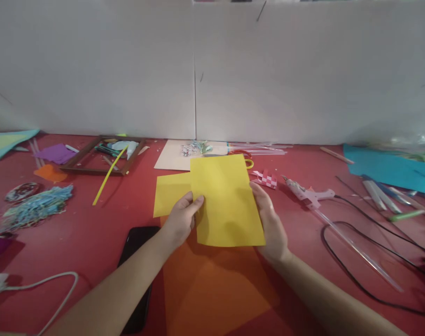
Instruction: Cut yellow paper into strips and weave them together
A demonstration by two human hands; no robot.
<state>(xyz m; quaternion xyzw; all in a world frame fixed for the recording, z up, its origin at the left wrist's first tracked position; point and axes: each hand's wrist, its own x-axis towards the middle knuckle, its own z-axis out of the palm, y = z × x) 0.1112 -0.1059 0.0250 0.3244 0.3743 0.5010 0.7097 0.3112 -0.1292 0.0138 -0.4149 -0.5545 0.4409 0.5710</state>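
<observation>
Left hand (180, 219) clamps a yellow sheet (226, 203) as right hand (271, 224), grip unclear, supports its right edge, seemingly for flatness.

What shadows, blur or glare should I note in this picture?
Head view, centre: soft shadows on the yellow sheet and orange sheet; head view, right edge: the blue sheet looks smeared; head view, top: the wall looks dull grey, without harsh glare.

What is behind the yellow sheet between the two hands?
Around the held sheet, parts of another yellow sheet, a pale board, a yellow loop and an orange sheet show. Whatever it covers, including how far these continue, cannot be seen.
</observation>
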